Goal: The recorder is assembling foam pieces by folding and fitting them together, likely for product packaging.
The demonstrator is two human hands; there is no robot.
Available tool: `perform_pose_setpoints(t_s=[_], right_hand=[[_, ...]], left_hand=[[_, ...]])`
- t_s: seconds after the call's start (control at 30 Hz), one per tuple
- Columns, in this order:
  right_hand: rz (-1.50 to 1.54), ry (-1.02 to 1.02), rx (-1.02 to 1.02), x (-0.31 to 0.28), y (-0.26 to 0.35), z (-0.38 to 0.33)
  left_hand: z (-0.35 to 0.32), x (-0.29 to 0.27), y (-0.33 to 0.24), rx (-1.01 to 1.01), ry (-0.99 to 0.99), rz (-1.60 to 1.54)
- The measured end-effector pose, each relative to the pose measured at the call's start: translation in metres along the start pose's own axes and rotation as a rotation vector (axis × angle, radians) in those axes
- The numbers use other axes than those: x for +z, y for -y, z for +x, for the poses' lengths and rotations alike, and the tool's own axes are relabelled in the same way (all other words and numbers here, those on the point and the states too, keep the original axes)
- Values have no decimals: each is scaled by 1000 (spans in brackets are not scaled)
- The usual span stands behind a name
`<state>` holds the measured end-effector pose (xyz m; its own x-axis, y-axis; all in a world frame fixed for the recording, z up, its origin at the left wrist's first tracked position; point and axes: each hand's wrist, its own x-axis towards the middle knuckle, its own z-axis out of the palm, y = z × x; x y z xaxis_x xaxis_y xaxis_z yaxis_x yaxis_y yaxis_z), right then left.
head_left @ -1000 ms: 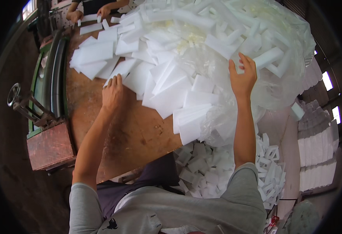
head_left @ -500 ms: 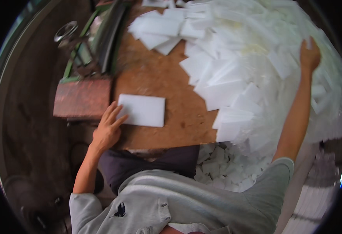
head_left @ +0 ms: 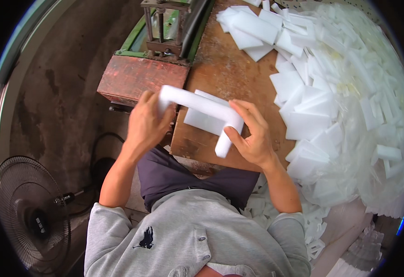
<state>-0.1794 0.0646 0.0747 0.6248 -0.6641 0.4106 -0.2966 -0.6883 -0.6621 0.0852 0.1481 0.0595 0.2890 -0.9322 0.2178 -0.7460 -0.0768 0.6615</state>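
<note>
Above the table edge, my left hand (head_left: 147,121) and my right hand (head_left: 253,134) hold a white foam piece (head_left: 199,102) between them. Thick and soft-looking, the piece has a long straight bar with both ends turned down, like a U. The fingers of my left hand wrap its left end, partly hiding it. At its right corner, my right hand pinches with thumb and fingers. Below the piece, a flat white foam sheet (head_left: 201,121) lies on the brown wooden table (head_left: 229,76).
A large heap of white foam pieces (head_left: 310,124), partly in clear plastic, covers the table's right side. At the left stands a green-framed machine with a red block (head_left: 142,79) and metal posts. A fan (head_left: 30,217) stands at lower left. More foam lies below the table edge.
My right hand has come back from the heap at the far right to the front middle. My left hand has left the flat sheet. Both now hold the U-shaped foam piece.
</note>
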Motion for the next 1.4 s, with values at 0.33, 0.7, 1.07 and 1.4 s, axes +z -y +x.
perform_pose_setpoints(t_s=[0.33, 0.7, 1.07, 1.4], right_hand=[[-405, 456, -57, 25, -66, -12], [-10, 104, 250, 33, -111, 118], [-283, 13, 482, 82, -153, 240], [-394, -244, 468, -19, -110, 93]], left_hand=[[116, -131, 188, -132, -383, 284], [313, -46, 231, -89, -132, 237], [301, 9, 167, 255, 210, -106], [135, -5, 53, -63, -394, -496]])
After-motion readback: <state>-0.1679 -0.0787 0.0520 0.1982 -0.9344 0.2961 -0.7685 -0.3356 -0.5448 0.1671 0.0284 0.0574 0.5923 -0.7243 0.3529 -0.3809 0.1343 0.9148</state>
